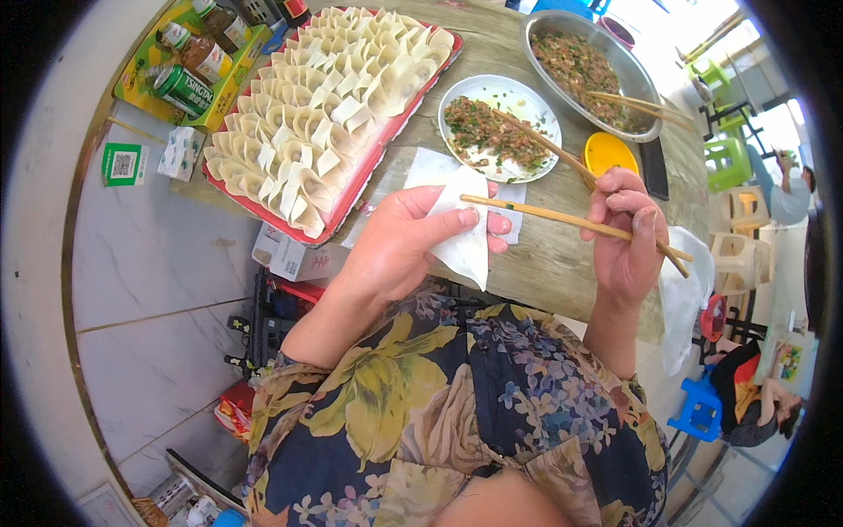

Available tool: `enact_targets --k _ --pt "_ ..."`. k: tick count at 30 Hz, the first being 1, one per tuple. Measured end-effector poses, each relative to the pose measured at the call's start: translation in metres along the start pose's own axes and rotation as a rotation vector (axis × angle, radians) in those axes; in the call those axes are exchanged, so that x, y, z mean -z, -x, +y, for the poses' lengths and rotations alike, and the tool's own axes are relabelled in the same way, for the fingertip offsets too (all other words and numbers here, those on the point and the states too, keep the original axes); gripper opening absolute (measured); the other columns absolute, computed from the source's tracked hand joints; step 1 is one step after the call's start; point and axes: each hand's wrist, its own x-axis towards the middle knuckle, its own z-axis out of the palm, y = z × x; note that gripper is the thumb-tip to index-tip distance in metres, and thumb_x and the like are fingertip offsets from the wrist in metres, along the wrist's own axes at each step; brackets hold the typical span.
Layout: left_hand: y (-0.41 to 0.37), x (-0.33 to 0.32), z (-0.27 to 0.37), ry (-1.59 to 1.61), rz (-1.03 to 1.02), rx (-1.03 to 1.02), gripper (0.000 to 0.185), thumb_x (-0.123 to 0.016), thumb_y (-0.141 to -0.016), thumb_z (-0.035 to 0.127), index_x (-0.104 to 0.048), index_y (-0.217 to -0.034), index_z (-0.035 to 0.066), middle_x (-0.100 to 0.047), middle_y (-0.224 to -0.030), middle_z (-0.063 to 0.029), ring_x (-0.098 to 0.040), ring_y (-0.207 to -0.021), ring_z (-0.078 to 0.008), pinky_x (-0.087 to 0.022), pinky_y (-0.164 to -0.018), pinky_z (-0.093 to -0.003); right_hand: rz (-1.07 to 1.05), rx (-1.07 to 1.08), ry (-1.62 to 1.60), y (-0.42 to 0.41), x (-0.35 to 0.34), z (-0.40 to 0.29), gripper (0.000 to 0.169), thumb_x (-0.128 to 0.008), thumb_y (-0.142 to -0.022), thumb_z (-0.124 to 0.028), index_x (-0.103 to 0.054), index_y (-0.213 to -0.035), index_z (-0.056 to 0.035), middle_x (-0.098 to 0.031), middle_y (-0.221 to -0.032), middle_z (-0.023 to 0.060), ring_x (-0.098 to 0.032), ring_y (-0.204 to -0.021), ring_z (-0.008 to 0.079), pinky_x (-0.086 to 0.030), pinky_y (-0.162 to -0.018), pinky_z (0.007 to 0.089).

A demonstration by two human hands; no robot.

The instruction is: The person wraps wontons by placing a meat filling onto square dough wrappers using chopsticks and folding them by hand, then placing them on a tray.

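Observation:
My left hand (pixel 411 240) holds a white dough wrapper (pixel 461 247), its thumb pressing on the sheet. In my right hand (pixel 625 237) is a pair of wooden chopsticks (pixel 560 218); one tip touches the wrapper near my left thumb, while the other stick points over a white plate (pixel 502 84) of minced filling with chopped greens (pixel 484 128). More pale wrappers (pixel 415 168) lie on the table under and behind my left hand. Rows of folded wontons (pixel 309 125) fill a red tray (pixel 369 188) at the upper left.
A steel bowl (pixel 649 122) of filling with chopsticks across its rim stands behind the plate, near a yellow dish (pixel 610 155) and a dark flat object (pixel 654 168). Bottles and a green can (pixel 183 90) sit at the left. Two people and plastic stools (pixel 728 163) appear at the right.

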Motion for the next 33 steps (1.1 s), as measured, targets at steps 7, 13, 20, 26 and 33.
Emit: enact_targets --k 7,13,20,26,33 --pt "-0.004 0.005 0.002 0.13 -0.009 0.089 0.043 -0.059 -0.099 0.009 -0.051 -0.138 -0.007 -0.071 -0.111 -0.018 -0.072 -0.095 -0.0232 -0.059 -0.085 -0.0365 0.025 0.015 -0.077 0.001 0.01 0.01 0.043 -0.038 -0.11 -0.029 -0.066 -0.11 0.0045 -0.059 -0.121 0.0247 -0.059 -0.078 0.022 -0.054 -0.066 0.0332" --pt "-0.005 0.013 0.002 0.283 -0.119 0.128 0.041 -0.06 -0.098 0.008 -0.052 -0.136 -0.009 -0.07 -0.116 -0.0228 -0.072 -0.1 -0.0278 -0.059 -0.091 -0.0394 0.102 -0.028 -0.114 -0.005 0.012 0.015 0.044 -0.037 -0.11 -0.029 -0.065 -0.111 0.0044 -0.06 -0.122 0.0243 -0.061 -0.08 0.0231 -0.055 -0.068 0.0339" --pt "-0.017 0.005 0.007 0.207 -0.006 -0.025 0.032 -0.057 -0.101 0.011 -0.055 -0.129 -0.006 -0.069 -0.115 -0.0198 -0.07 -0.105 -0.029 -0.056 -0.095 -0.043 0.08 0.084 0.361 -0.021 -0.037 0.009 0.031 -0.044 -0.107 -0.017 -0.064 -0.113 0.005 -0.061 -0.121 0.0208 -0.067 -0.099 0.0265 -0.059 -0.08 0.0364" --pt "-0.033 -0.016 0.018 0.27 0.007 -0.36 0.026 -0.054 -0.103 0.011 -0.054 -0.125 -0.003 -0.065 -0.119 -0.015 -0.064 -0.113 -0.0248 -0.051 -0.101 -0.0396 -0.031 0.202 0.594 -0.028 -0.064 0.03 0.02 -0.067 -0.092 -0.002 -0.062 -0.111 0.0017 -0.064 -0.11 0.0147 -0.066 -0.093 0.0214 -0.055 -0.08 0.0323" --pt "-0.032 -0.036 0.019 0.231 0.085 -0.484 0.028 -0.053 -0.104 0.013 -0.052 -0.129 0.0 -0.063 -0.123 -0.0127 -0.061 -0.117 -0.0219 -0.049 -0.101 -0.0405 0.036 0.114 0.47 -0.029 -0.088 0.036 0.026 -0.072 -0.088 -0.002 -0.062 -0.111 0.0005 -0.064 -0.099 0.0103 -0.062 -0.083 0.0181 -0.052 -0.076 0.0296"
